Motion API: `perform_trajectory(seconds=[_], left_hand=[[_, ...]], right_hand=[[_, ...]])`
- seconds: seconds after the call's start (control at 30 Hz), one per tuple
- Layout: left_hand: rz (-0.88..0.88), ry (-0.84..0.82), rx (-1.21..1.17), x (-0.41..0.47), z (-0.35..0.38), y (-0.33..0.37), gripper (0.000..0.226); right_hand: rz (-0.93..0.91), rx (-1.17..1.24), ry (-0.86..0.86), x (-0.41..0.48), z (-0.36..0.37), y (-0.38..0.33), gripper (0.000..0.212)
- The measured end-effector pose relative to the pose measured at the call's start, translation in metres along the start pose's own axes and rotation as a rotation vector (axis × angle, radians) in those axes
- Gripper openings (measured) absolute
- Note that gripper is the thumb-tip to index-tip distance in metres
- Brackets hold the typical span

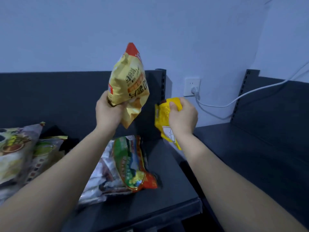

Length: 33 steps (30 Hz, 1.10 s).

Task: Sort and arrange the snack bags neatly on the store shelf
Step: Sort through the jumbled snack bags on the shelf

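Head view showed the dark shelf (167,195) nearest, with crinkly foil bags lying loose: a green-and-red bag (132,164) flat, a slumped pile (15,153) at left. Sorting looked barely begun. Farther on, the left grip (108,113) clutched a puffy pale-yellow bag (128,81) upright in the air; the right grip (183,118) squeezed a bright-yellow pouch (164,129).

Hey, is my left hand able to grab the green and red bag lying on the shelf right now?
Probably not yet: the left hand grips the pale yellow bag. The green and red bag lies uncovered just below.
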<state>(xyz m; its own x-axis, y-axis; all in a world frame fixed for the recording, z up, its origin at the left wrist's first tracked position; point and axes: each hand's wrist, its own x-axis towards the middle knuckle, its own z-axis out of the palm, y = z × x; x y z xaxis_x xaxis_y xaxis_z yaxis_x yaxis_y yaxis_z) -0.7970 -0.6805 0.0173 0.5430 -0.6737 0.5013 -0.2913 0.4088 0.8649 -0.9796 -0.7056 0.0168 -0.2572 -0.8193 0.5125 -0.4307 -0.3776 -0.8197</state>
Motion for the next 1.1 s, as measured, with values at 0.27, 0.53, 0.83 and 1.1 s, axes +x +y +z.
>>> perform_trajectory(seconds=[0.27, 0.53, 0.83, 1.1], left_hand=[[0.011, 0.142, -0.023, -0.004, -0.076, 0.015, 0.028], [0.006, 0.247, 0.075, -0.016, -0.189, 0.029, 0.027], [-0.006, 0.293, 0.175, -0.030, -0.352, 0.047, 0.028], [-0.038, 0.367, 0.254, -0.036, -0.485, 0.053, 0.027]], right_hand=[[-0.203, 0.298, 0.059, -0.025, 0.038, -0.057, 0.008], [-0.235, 0.494, -0.080, -0.090, 0.102, -0.123, 0.015], [-0.278, 0.646, -0.184, -0.201, 0.173, -0.229, 0.012], [-0.290, 0.711, -0.212, -0.294, 0.236, -0.303, 0.013]])
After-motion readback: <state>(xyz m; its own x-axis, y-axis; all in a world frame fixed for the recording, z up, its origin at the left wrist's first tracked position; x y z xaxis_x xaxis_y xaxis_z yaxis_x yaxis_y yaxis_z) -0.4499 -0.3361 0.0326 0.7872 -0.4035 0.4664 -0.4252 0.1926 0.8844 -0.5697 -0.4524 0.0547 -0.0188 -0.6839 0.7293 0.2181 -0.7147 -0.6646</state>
